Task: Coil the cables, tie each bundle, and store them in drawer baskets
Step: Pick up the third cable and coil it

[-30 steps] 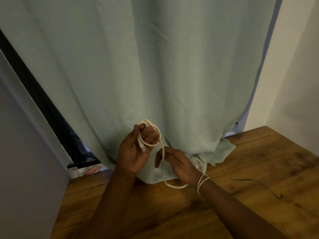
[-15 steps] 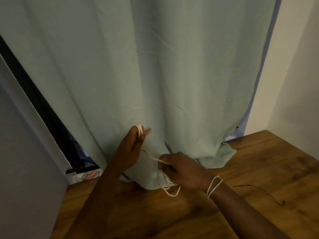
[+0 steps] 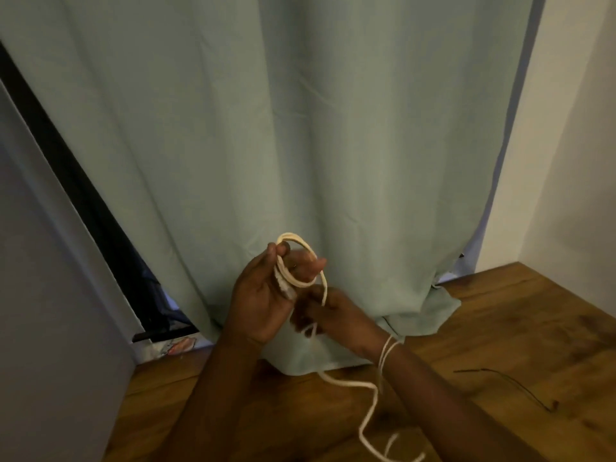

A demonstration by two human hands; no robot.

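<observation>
Another loop of cream cable (image 3: 301,261) now round the raised left hand (image 3: 263,295) (right hand (image 3: 333,316) back beneath it).

1 head-worn wide-angle view looks forward and down, close over both forearms, facing a pale green curtain (image 3: 333,145) that fills most of the frame, with the wooden surface (image 3: 500,345) along the bottom.

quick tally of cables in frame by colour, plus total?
White cable, partly coiled in the left hand and fed by the right hand: 1
Thin dark cable lying on the wooden table: 1
Total: 2
</observation>
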